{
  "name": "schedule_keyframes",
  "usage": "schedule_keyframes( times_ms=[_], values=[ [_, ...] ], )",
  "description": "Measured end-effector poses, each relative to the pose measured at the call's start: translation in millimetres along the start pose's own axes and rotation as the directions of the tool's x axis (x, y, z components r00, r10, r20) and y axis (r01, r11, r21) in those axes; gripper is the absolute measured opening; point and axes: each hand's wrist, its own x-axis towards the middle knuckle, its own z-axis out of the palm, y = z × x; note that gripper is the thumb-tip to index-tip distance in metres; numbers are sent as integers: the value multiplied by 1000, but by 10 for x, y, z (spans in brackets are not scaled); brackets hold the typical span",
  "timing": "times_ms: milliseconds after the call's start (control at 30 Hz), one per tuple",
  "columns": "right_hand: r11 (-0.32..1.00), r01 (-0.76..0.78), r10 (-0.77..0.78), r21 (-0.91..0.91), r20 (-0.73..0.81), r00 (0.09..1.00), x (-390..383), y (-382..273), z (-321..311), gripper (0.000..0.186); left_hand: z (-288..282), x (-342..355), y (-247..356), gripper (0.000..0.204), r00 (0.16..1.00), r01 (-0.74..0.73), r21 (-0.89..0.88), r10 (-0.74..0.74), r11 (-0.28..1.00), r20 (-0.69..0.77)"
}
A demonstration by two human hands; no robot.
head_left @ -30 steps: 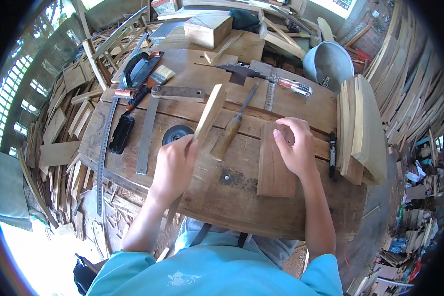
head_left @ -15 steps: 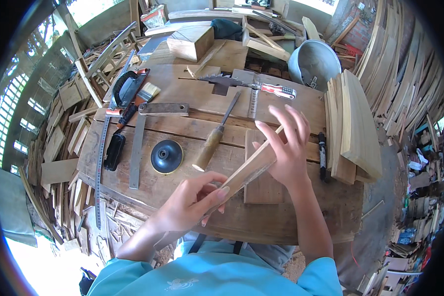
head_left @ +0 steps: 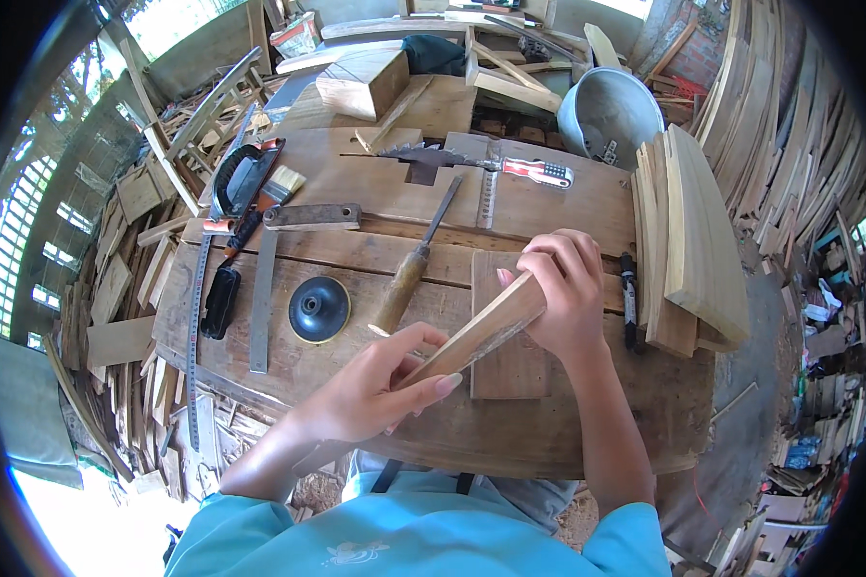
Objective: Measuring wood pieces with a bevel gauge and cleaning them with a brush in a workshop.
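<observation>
Both my hands hold a long, narrow wooden strip [head_left: 476,332] that slants from lower left to upper right above the bench. My left hand [head_left: 375,389] is closed on its lower part, thumb along the strip. My right hand [head_left: 563,293] wraps its fingers over the upper end. Under the strip lies a short flat board [head_left: 510,375]. Left of that are a wooden-handled chisel [head_left: 399,293] and a black round disc [head_left: 319,308]; a black marker [head_left: 629,303] lies right of my right hand.
The workbench [head_left: 568,438] also carries a metal bar [head_left: 262,327], tape [head_left: 200,327], brush [head_left: 284,184], toothed blade [head_left: 428,154], screwdriver [head_left: 539,173], wood block [head_left: 361,82] and stacked boards [head_left: 693,240]. A metal bucket [head_left: 601,115] stands behind, with scrap wood [head_left: 115,288] around.
The strip has swung down from steeply raised to a slant across the bench, with my left hand lower. My right hand has moved onto its upper end, its spread fingers now closed on it.
</observation>
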Motion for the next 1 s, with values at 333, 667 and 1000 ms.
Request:
schedule_keyframes(
  times_ms=[333,667,1000],
  values=[
    [995,-91,92,-42,18,996,-21,46,31,27,-523,230,114,39,976,-205,210,184,956,115],
    [980,-195,196,-46,33,980,-60,147,51,26,-1499,1316,368,43,870,-72,703,389,708,-303],
    [979,-200,203,-50,59,977,-65,201,51,24,-2133,2382,239,43,803,160,909,485,384,-346]
  ],
)
